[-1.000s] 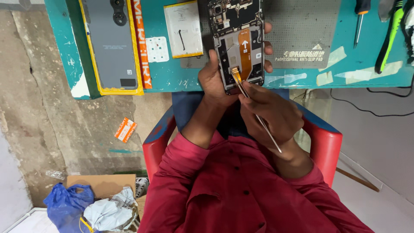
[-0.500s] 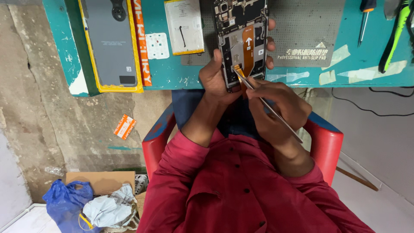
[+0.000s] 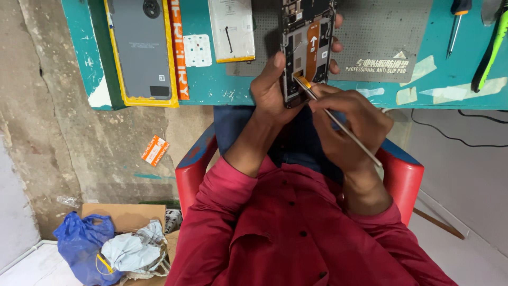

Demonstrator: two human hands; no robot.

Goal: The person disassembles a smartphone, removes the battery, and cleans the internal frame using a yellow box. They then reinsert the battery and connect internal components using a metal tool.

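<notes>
A teal bench [image 3: 222, 90] runs along the top of the view, its front edge chipped, above a stained concrete floor [image 3: 69, 148]; a grey mat [image 3: 386, 37] lies on the bench at the right, a strip of pale lettering along its lower edge; a grey phone back [image 3: 142, 47] lies on a yellow-edged box at the left, an orange strip [image 3: 177, 50] just beside it, then a small white card [image 3: 197, 50] and a white battery [image 3: 231, 29]; a screwdriver [image 3: 456, 24] and a green-handled tool [image 3: 489, 50] lie at the far right; an orange packet [image 3: 155, 150] lies on the floor, well apart from a blue bag [image 3: 84, 246] and a carton [image 3: 127, 214] at lower left; the left hand [image 3: 272, 90] grips the opened phone [image 3: 307, 50] at the bench edge, thumb on its left side, fingers round the right; the right hand [image 3: 349, 124] pinches tweezers [image 3: 338, 122], their tip touching the phone's lower part; a red chair [image 3: 405, 177] frames the lap; open floor lies at the right, crossed by a black cable [image 3: 455, 139].
</notes>
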